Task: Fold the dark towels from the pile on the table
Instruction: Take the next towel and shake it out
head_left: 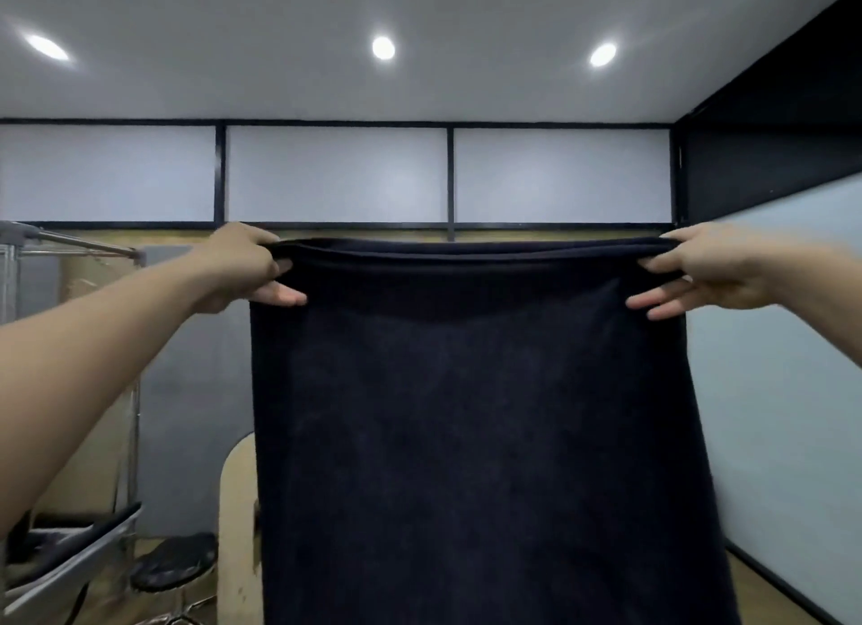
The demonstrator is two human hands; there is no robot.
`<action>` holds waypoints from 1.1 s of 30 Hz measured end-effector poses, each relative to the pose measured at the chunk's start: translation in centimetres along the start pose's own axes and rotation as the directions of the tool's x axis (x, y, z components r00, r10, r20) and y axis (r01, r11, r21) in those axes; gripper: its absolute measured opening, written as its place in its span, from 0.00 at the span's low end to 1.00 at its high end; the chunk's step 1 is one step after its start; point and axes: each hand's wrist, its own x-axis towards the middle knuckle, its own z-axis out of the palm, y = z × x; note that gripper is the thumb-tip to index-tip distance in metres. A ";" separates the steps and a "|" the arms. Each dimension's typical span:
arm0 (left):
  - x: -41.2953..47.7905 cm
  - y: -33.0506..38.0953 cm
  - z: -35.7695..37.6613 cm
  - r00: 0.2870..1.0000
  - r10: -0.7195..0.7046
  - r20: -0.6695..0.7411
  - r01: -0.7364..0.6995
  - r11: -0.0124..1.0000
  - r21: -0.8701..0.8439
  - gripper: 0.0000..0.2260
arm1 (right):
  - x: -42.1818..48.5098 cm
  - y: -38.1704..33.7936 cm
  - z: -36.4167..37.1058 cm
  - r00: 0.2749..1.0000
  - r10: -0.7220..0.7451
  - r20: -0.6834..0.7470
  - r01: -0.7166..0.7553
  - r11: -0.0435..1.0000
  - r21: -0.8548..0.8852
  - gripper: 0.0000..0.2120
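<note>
- The dark towel (466, 414) hangs in the air in front of the person, stretched wide between the two hands; it falls past the bottom of the view, so its lower edge is out of sight
- The left hand (247, 265) grips the top left corner with its fingers curled round the bunched edge, and the right hand (699, 270) holds the top right corner the same way
- Two edges seem to run side by side along the top, so the cloth looks doubled over once already, though the dark fabric makes the layers hard to tell apart
- The step in hand is probably squaring up the hanging towel before the next fold
- To do it well, hold both corners level and pull gently outward, so the top edge stays straight and the sides hang parallel
- Check that the layers match at each corner before bringing the hands together; a slipped layer would likely skew every later fold
- The cloth looks thick and limp, so it may sag in the middle if the pull slackens
- Neither the pile nor the table shows here, so setting the towel down calls for a look downward first
- A metal rack (70, 246) and a black stool (175, 561) stand to the left, apart from the towel
</note>
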 end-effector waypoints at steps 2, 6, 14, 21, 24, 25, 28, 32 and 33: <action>0.6 -1.9 -0.5 0.985 -0.099 0.143 0.105 0.994 -0.030 0.14 | -0.2 1.6 0.4 0.987 0.089 0.135 -0.073 0.990 -0.122 0.11; 3.5 -6.2 1.7 0.948 -0.246 0.203 0.240 0.969 0.057 0.08 | 3.5 5.9 3.9 0.992 0.128 -0.014 -0.129 0.980 -0.150 0.06; 11.9 -8.5 6.4 0.983 0.121 -0.135 -0.151 0.958 -0.243 0.15 | 13.4 7.7 8.7 0.836 -0.172 -0.521 0.245 0.967 0.075 0.06; 9.6 -8.0 4.7 0.978 0.177 -0.106 -0.199 0.946 -0.255 0.11 | 9.1 6.4 8.3 0.866 -0.231 -0.443 0.348 0.915 0.204 0.04; 5.9 -8.8 3.4 0.992 0.114 -0.060 -0.126 0.957 -0.261 0.12 | 6.2 7.8 8.2 0.884 -0.235 -0.404 0.334 0.923 0.194 0.04; 4.1 -9.1 3.0 0.994 0.103 -0.041 -0.110 0.963 -0.247 0.12 | 5.0 8.4 8.2 0.890 -0.240 -0.388 0.334 0.922 0.195 0.04; -2.5 -10.9 1.7 0.999 0.038 0.014 -0.033 0.963 -0.269 0.08 | -0.3 11.3 8.4 0.924 -0.229 -0.306 0.309 0.918 0.248 0.04; -14.7 -15.4 0.6 0.987 -0.136 0.085 0.159 0.884 -0.439 0.07 | -11.9 18.2 8.5 0.970 -0.217 -0.107 0.230 0.963 0.139 0.22; -19.1 -17.2 1.1 0.974 -0.210 0.081 0.225 0.881 -0.415 0.09 | -15.7 20.9 8.6 0.980 -0.197 -0.041 0.199 0.978 0.065 0.17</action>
